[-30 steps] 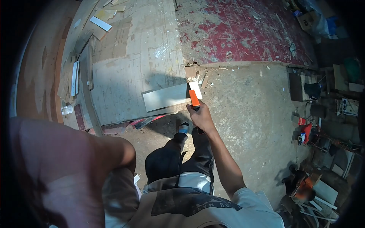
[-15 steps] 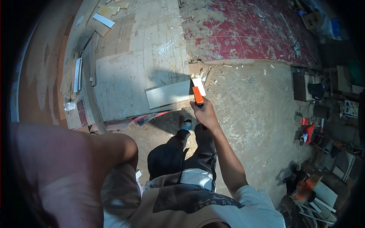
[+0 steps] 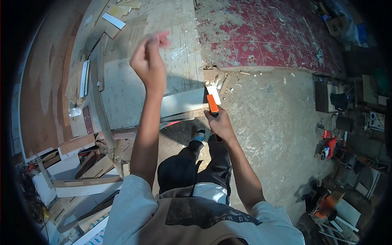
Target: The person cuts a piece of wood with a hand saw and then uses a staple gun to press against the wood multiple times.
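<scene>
Orange marks the hand tool (image 3: 212,103) that we find just off the centre of the view, towards one o'clock. The person's right hand (image 3: 220,123) grasps it by its dark lower part. The tool's orange end points towards twelve, overlapping a small white piece (image 3: 214,94) from where we look; we cannot tell whether the two touch. Close by, towards eleven, a pale board (image 3: 183,103) lies along the near edge of a worn wooden bench (image 3: 118,81), partly hidden by the left forearm. Farther out at eleven, we see the left hand (image 3: 151,61) raised, released, its fingers loosely bent and slightly blurred. Red floor tiles (image 3: 265,51) spread at one; jumbled boards (image 3: 87,188) lie at eight.
</scene>
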The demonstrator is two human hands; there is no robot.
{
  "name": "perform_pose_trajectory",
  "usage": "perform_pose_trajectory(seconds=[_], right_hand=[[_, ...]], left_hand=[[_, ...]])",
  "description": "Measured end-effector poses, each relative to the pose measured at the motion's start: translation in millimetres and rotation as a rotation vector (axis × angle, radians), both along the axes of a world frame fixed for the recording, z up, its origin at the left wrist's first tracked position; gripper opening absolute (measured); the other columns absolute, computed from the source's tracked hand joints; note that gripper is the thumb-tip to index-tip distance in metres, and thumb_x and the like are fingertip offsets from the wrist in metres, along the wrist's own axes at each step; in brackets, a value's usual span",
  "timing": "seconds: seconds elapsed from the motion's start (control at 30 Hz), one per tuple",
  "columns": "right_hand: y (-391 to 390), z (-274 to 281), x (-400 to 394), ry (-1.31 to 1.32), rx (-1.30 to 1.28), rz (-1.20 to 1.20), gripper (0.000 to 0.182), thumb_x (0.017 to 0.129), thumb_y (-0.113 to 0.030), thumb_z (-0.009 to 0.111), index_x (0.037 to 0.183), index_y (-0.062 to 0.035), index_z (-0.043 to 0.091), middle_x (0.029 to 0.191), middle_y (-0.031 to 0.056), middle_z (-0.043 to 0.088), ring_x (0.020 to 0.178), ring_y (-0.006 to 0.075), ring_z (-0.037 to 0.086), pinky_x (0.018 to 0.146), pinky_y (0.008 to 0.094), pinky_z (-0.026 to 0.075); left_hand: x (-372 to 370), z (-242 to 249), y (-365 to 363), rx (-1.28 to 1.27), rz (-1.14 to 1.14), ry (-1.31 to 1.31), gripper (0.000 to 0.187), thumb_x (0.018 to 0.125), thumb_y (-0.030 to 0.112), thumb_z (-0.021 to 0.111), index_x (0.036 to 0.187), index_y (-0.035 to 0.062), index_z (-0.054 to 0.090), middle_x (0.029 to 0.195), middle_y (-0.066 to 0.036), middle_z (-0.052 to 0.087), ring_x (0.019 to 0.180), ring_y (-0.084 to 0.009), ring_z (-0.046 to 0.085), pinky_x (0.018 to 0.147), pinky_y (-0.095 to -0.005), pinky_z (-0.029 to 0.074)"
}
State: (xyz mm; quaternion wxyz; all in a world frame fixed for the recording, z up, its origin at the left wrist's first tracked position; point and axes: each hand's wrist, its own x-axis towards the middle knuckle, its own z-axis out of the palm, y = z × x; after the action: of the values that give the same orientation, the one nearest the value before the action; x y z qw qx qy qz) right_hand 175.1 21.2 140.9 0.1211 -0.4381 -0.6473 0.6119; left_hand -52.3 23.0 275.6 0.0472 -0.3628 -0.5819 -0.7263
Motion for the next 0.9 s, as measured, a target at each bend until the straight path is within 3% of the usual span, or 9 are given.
perform_pose_trajectory(seconds=[0.13,0.17,0.2,0.23,0.27,0.3,0.43,0.5,0.9], right_hand=[[2.1,1.2,0.4,-0.010,-0.054,-0.005,0.025,0.095,-0.018,0.063,0.105,0.0053,0.061,0.063,0.0013,0.054,0.048,0.0086,0.047,0.044,0.0300,0.036],[2.0,3.4,1.1,-0.032,-0.077,0.016,0.025,0.095,-0.017,0.063,0.107,0.0052,0.060,0.065,0.0018,0.055,0.048,0.0085,0.047,0.044,0.0297,0.036],[0.8,-4.7,1.2,0.014,-0.012,0.021,0.025,0.095,-0.017,0.063,0.108,0.0045,0.060,0.065,0.0013,0.054,0.048,0.0083,0.047,0.043,0.0292,0.036],[1.4,-3.7,1.5,0.011,-0.012,0.018,0.025,0.095,-0.017,0.063,0.108,0.0045,0.060,0.065,0.0013,0.054,0.048,0.0083,0.047,0.043,0.0292,0.036],[2.3,-0.5,0.8,-0.038,-0.053,0.010,0.029,0.092,-0.016,0.064,0.113,0.0047,0.061,0.073,0.0115,0.062,0.056,0.0145,0.054,0.054,0.0333,0.042],[2.5,3.4,-0.4,-0.085,-0.095,0.003,0.034,0.090,-0.015,0.065,0.118,0.0049,0.062,0.081,0.0216,0.069,0.063,0.0207,0.061,0.065,0.0375,0.049],[4.4,16.1,-4.2,-0.160,-0.127,0.047,0.034,0.090,-0.015,0.065,0.118,0.0049,0.062,0.083,0.0228,0.069,0.065,0.0213,0.062,0.066,0.0373,0.049],[-0.2,-2.6,-0.3,-0.069,-0.074,-0.007,0.021,0.095,-0.017,0.064,0.102,0.0025,0.061,0.065,0.0004,0.054,0.050,0.0079,0.047,0.046,0.0288,0.038],[0.0,1.5,-1.2,-0.030,-0.048,-0.005,0.023,0.094,-0.018,0.064,0.104,0.0033,0.061,0.062,0.0005,0.055,0.050,0.0083,0.049,0.046,0.0289,0.039]], left_hand=[[12.9,16.5,-24.6,0.026,-0.039,-0.015,0.018,0.089,0.001,0.051,0.097,-0.0060,0.066,0.101,-0.016,0.068,0.084,-0.0206,0.064,0.085,-0.0320,0.049],[2.1,36.2,-31.0,0.202,-0.163,0.101,0.017,0.091,0.005,0.051,0.092,-0.0046,0.065,0.098,-0.017,0.068,0.085,-0.0243,0.064,0.087,-0.0318,0.049],[-8.5,64.5,-54.6,-0.117,0.149,0.648,0.022,0.092,0.017,0.053,0.085,-0.0018,0.062,0.099,-0.019,0.067,0.090,-0.0273,0.063,0.093,-0.0381,0.049],[-5.2,123.6,-54.7,0.137,-0.167,0.767,0.024,0.091,0.022,0.061,0.092,-0.0016,0.067,0.089,-0.017,0.067,0.080,-0.0253,0.063,0.074,-0.0329,0.050],[0.2,119.5,-89.9,0.366,-0.309,0.350,0.049,0.088,0.053,0.061,0.081,0.0047,0.066,0.077,-0.009,0.061,0.081,-0.0274,0.062,0.075,-0.0372,0.049],[-0.6,120.9,-90.3,0.365,-0.310,0.351,0.049,0.088,0.053,0.061,0.081,0.0047,0.066,0.077,-0.009,0.061,0.081,-0.0274,0.062,0.075,-0.0372,0.049],[-11.0,136.8,-150.7,0.490,-0.266,0.285,0.049,0.088,0.055,0.060,0.080,0.0067,0.065,0.076,-0.008,0.059,0.078,-0.0254,0.060,0.075,-0.0360,0.049],[-27.5,140.2,-198.2,0.569,-0.235,0.245,0.049,0.087,0.056,0.060,0.079,0.0077,0.064,0.075,-0.007,0.059,0.077,-0.0244,0.059,0.075,-0.0355,0.049],[-13.3,141.2,-176.4,0.938,-0.111,-0.013,0.048,0.086,0.061,0.059,0.076,0.0137,0.061,0.072,-0.002,0.055,0.069,-0.0184,0.054,0.073,-0.0320,0.049]])
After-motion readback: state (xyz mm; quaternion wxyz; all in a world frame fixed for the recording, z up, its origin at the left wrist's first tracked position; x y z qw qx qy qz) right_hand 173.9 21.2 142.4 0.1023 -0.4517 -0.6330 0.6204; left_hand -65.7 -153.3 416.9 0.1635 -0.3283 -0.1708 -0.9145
